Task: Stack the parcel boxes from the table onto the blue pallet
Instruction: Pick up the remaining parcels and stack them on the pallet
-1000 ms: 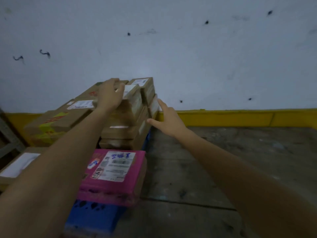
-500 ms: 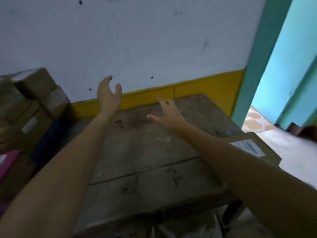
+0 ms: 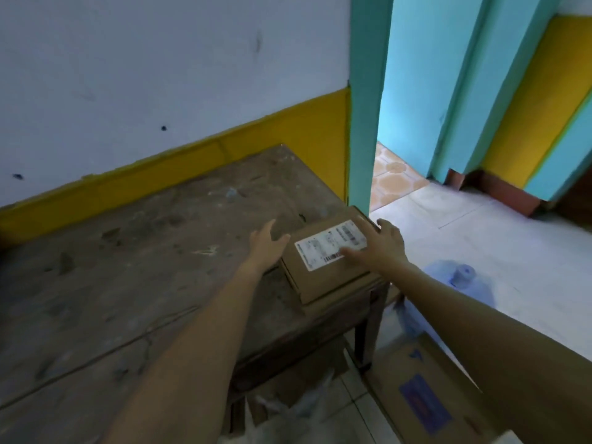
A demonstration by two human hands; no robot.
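Observation:
A flat brown parcel box (image 3: 323, 274) with a white shipping label lies on the right end of the worn wooden table (image 3: 134, 267), near its corner. My left hand (image 3: 267, 243) is at the box's left edge, fingers spread, touching or almost touching it. My right hand (image 3: 382, 243) lies over the box's right side and label, fingers apart. Neither hand has closed on the box. The blue pallet and its stack are out of view.
A white and yellow wall runs behind the table. A teal door frame (image 3: 365, 123) stands just beyond the table's right end. On the floor at the right are a blue water jug (image 3: 461, 280) and a large cardboard box (image 3: 426, 398).
My view has swung right, away from the pallet stack to the table's right end. Both hands left the stack, crossed the table and now reach the parcel box.

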